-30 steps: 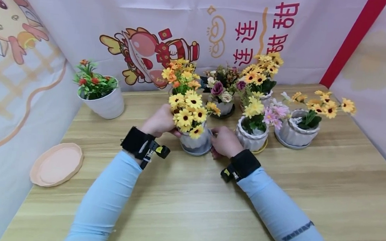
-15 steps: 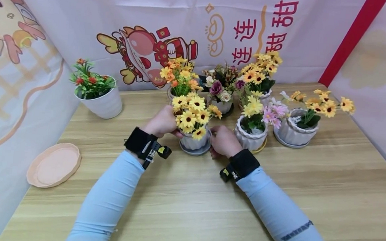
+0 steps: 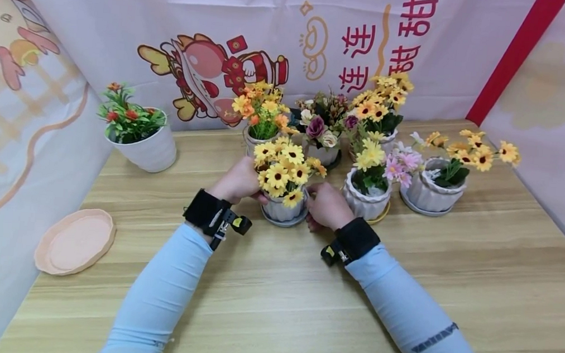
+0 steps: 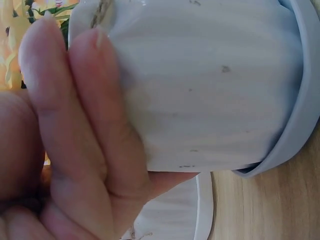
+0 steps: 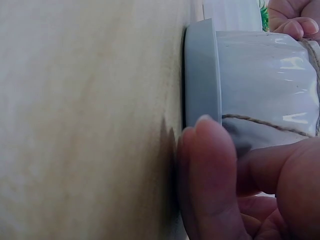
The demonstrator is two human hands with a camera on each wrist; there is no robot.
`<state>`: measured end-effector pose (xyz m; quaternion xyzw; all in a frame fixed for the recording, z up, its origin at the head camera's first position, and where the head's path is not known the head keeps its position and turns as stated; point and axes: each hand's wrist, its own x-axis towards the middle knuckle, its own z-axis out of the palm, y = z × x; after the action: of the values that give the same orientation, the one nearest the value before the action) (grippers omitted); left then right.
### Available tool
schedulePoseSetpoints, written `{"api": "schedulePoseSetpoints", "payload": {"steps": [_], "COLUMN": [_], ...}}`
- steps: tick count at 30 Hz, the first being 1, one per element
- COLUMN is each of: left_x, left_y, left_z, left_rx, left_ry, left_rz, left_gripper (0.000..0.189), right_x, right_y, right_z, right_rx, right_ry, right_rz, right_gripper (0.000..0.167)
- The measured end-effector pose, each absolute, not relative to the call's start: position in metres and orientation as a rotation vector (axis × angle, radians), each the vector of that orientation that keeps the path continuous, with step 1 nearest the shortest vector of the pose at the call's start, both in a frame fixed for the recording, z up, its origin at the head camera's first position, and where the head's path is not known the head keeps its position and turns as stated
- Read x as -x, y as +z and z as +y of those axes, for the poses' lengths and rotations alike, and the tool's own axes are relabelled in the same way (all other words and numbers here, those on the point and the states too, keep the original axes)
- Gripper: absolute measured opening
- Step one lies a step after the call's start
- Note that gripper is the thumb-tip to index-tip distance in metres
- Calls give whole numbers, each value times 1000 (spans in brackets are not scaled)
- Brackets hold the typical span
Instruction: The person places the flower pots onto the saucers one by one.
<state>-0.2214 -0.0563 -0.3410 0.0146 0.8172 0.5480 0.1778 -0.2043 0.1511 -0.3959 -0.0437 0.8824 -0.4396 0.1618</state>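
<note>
A ribbed white flower pot [image 3: 282, 208] with yellow dark-centred artificial daisies [image 3: 283, 171] stands on a blue-grey saucer [image 3: 283, 222] mid-table. At its left, my left hand [image 3: 240, 180] grips the pot near the rim, its fingers lying along the white wall [image 4: 210, 90] in the left wrist view. On the other side, my right hand [image 3: 330, 206] pinches the saucer's edge [image 5: 202, 75], low against the table. A strand of twine [image 5: 267, 123] runs down the pot's side to the saucer in the right wrist view. The pot's far side is hidden.
Behind stand pots with orange flowers [image 3: 262, 116], purple and white roses [image 3: 319, 126] and yellow flowers [image 3: 382, 104]. To the right are a pink-and-yellow flower pot [image 3: 367, 198] and another daisy pot [image 3: 435, 190]. A white pot [image 3: 146, 145] and a peach saucer [image 3: 75, 241] sit left.
The daisy pot has tipped slightly more upright on its saucer, and its flowers have shifted a little right with my left hand. My right hand stays at the saucer.
</note>
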Motion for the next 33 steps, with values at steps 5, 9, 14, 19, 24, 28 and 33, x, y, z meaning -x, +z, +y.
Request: {"api": "schedulePoseSetpoints", "payload": {"steps": [5,9,14,19,24,28,33], "left_x": [220,220,220,220,219,219,218], "left_y": [-342,-343,-344,-344,-342,-343,-344], "left_z": [-55,-56,-56,-56,-57,-57,-57], "left_rx": [-47,-50,-77,-79,-73,-65,-63], "left_ry": [1543,1549,1545,1541,1535,1543,1532], "left_rz": [2333,2341,2351,2349,2349,2338,2346], "left_gripper": [33,29,25,24,19,19,21], "right_x": [205,206,207,207,206,205,205], "right_y": [-396,-396,-396,-395,-395,-395,-395], "right_z": [151,150,151,151,152,153,153], "right_rx": [174,187,167,167,202,222,222], "right_ry": [-1204,-1198,-1194,-1193,-1198,-1184,-1177], "right_rz": [2554,2554,2543,2534,2544,2558,2561], "right_gripper": [35,35,37,37,35,35,37]}}
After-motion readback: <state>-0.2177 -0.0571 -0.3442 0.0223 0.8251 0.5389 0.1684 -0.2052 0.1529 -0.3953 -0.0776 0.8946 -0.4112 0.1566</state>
